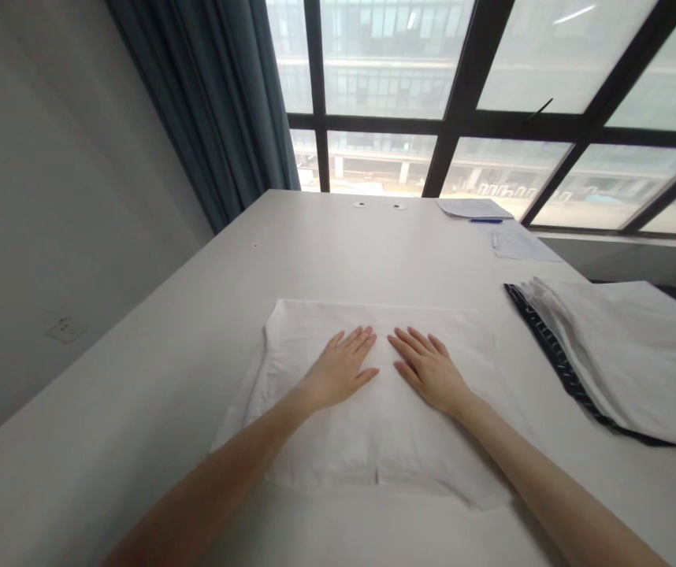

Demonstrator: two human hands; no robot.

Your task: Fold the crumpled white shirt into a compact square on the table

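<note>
A folded white cloth (367, 433), perhaps a garment, lies flat on the white table (338, 252) in front of me. Its left side shows several layers, and a small dark mark sits at its near edge. My left hand (341, 368) rests palm down on the cloth, left of its middle, fingers stretched out. Opposite it, my right hand (426, 368) also lies flat on the fabric, with the fingers spread a little. A narrow gap separates the two hands, and neither one grips anything.
To the right lies a stack of white fabric (645, 354) over a dark striped cloth (556, 362). Papers (473, 208) and a blue pen (485, 221) are at the far right. Two small white pieces (359, 205) sit by the far edge. A wall (66, 197) borders the left.
</note>
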